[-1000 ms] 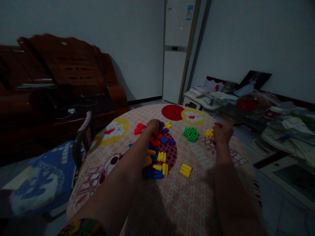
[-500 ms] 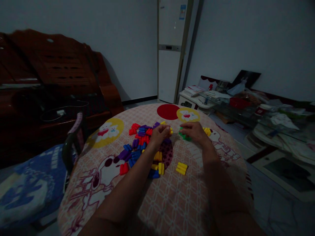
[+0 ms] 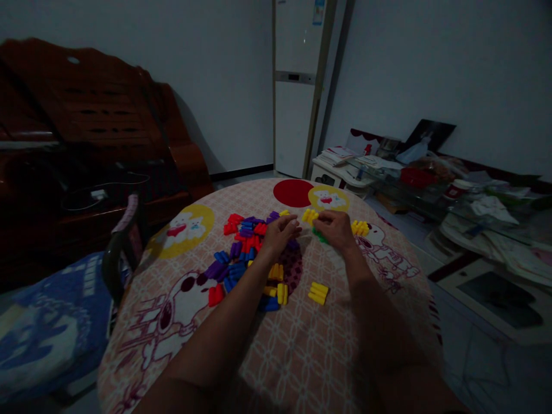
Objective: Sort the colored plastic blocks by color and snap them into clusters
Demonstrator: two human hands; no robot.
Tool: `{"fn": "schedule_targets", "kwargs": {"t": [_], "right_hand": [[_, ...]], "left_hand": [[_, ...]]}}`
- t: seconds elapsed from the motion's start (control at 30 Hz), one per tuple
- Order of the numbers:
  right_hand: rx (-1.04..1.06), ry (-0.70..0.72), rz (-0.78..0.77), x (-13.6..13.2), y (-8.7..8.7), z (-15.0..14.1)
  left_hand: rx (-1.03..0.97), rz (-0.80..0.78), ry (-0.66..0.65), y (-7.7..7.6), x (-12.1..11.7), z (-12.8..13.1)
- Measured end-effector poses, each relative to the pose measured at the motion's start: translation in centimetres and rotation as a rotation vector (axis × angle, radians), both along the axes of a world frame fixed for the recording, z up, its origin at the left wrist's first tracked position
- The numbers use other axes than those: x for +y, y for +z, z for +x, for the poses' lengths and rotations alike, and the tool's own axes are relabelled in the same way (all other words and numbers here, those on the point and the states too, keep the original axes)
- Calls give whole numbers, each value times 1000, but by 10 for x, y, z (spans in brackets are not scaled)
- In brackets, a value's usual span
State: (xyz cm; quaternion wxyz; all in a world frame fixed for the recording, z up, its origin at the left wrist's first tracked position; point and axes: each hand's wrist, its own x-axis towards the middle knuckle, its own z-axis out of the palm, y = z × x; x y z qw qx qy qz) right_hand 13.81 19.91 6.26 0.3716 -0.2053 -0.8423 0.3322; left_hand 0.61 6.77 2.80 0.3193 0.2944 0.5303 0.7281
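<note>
A round table with a cartoon-print cloth (image 3: 302, 356) holds a heap of red, blue, purple and yellow plastic blocks (image 3: 245, 247). My left hand (image 3: 280, 233) rests at the heap's right edge, fingers curled and pointing right. My right hand (image 3: 334, 229) is closed around a small cluster of yellow blocks (image 3: 309, 216) and lies over a green block cluster (image 3: 319, 236), mostly hidden beneath it. More yellow blocks (image 3: 360, 227) lie just right of that hand. A short yellow row (image 3: 318, 292) lies nearer to me.
A dark chair back (image 3: 123, 247) stands at the table's left edge, with a dark wooden sofa (image 3: 86, 144) behind it. A white fridge (image 3: 297, 86) stands by the far wall. A low table with cluttered items (image 3: 431, 178) is to the right.
My left hand drew back from the far red blocks toward the centre. My right hand swung left from the yellow pile onto the green cluster and now holds yellow blocks.
</note>
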Motion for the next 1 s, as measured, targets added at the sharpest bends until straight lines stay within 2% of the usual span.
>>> {"fn": "schedule_targets", "kwargs": {"t": [0.13,0.27,0.37,0.5,0.6,0.8,1.0], "right_hand": [[84,-365,-82,51,2,36],[-19,-775,91,89,-5,78],[-188,-926,155,101,-21,99],[-398,-932,170,107,-44,108],[-508,-899,156,109,-53,105],[-569,-870,132,106,-54,98],[-641,-841,112,104,-51,97]], "left_hand": [[17,-20,68,-2,-3,-10],[65,-36,94,-6,-5,-19],[80,-56,88,-10,-3,-19],[64,-64,81,-11,-1,-16],[61,-64,76,-10,-2,-17],[97,-65,76,-8,-8,-30],[140,-70,136,-7,-13,-41]]}}
